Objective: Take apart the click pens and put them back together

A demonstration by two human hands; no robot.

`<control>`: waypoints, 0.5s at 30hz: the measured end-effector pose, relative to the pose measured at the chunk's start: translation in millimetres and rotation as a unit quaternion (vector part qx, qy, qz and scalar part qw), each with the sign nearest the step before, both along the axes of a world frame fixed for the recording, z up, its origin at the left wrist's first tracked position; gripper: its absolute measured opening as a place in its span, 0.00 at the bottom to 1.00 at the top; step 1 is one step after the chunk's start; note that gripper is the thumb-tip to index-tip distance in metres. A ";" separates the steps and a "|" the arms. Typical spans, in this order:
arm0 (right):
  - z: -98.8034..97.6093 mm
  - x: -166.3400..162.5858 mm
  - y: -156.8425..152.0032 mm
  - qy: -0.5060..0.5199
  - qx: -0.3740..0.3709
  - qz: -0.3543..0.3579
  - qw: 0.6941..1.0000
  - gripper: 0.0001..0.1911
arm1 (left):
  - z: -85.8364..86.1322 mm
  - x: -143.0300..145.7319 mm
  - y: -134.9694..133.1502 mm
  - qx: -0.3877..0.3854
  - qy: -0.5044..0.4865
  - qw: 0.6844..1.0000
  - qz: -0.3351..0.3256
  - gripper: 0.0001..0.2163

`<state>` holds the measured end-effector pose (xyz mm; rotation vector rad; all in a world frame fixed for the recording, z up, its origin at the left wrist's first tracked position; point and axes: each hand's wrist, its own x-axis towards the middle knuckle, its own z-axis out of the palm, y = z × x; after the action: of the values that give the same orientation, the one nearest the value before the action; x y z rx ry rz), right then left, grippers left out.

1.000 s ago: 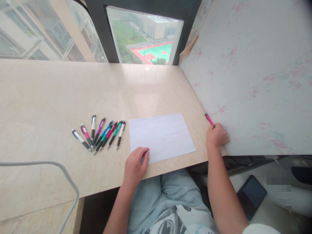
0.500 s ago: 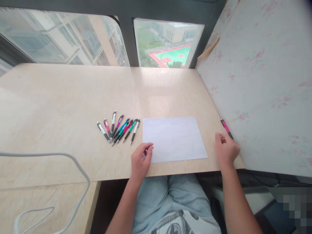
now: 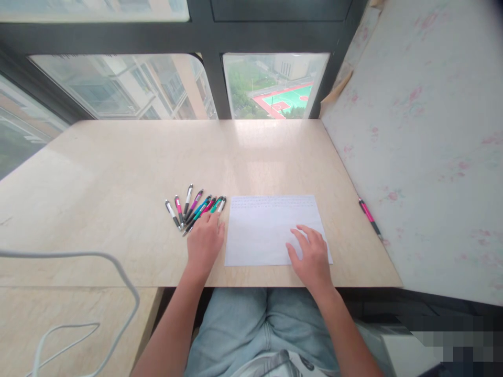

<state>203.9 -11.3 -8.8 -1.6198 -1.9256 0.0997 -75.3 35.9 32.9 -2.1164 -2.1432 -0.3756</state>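
Observation:
A white sheet of paper (image 3: 271, 222) with faint lines of writing along its top lies near the front edge of the beige table (image 3: 157, 167). My right hand (image 3: 310, 256) rests flat on the sheet's lower right part, fingers spread. Left of the sheet, several coloured pens (image 3: 194, 205) are fanned out. My left hand (image 3: 205, 242) lies over the tips of the rightmost pens, fingers touching them; whether it grips one I cannot tell. A lone pink pen (image 3: 368, 214) lies at the table's right edge against the wall.
A floral-papered wall (image 3: 424, 146) bounds the table on the right. Windows (image 3: 129, 86) with a dark frame run along the far edge. A white cable (image 3: 118, 293) loops over the front left, across a lower surface. My lap in jeans sits below the table edge.
My right hand let go of the pink pen by the wall and moved left onto the paper. My left hand moved from the paper's corner to the fanned pens.

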 end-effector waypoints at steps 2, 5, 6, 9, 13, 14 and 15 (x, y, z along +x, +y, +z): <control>-3.1 -7.6 -2.1 -0.023 -0.002 0.002 1.000 0.17 | 3.3 3.4 3.2 -0.034 0.028 0.999 0.005 0.12; -9.1 -13.3 -5.6 -0.047 -0.013 -0.005 0.999 0.17 | 5.2 4.6 7.9 -0.055 0.048 0.997 0.003 0.12; -11.2 -14.0 -6.5 -0.053 -0.015 -0.009 0.998 0.17 | 5.0 4.0 9.5 -0.057 0.052 0.997 0.001 0.12; -15.8 -14.5 -7.9 -0.056 -0.013 -0.015 0.998 0.17 | 3.6 1.2 15.1 -0.065 0.055 0.996 -0.006 0.13; -16.7 -14.4 -7.7 -0.047 -0.002 -0.023 0.999 0.16 | 3.1 -1.3 23.0 -0.092 0.049 0.994 0.010 0.14; -16.3 -14.4 -7.5 -0.046 0.000 -0.024 0.999 0.16 | 3.6 -1.6 24.8 -0.102 0.048 0.993 0.017 0.14; -15.9 -14.5 -7.4 -0.046 0.001 -0.026 0.999 0.15 | 4.5 -2.0 26.3 -0.111 0.044 0.993 0.024 0.14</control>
<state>189.4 -18.6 -24.7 -1.6988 -1.9505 0.0023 -77.3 62.2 37.4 -2.1410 -2.2724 -0.0399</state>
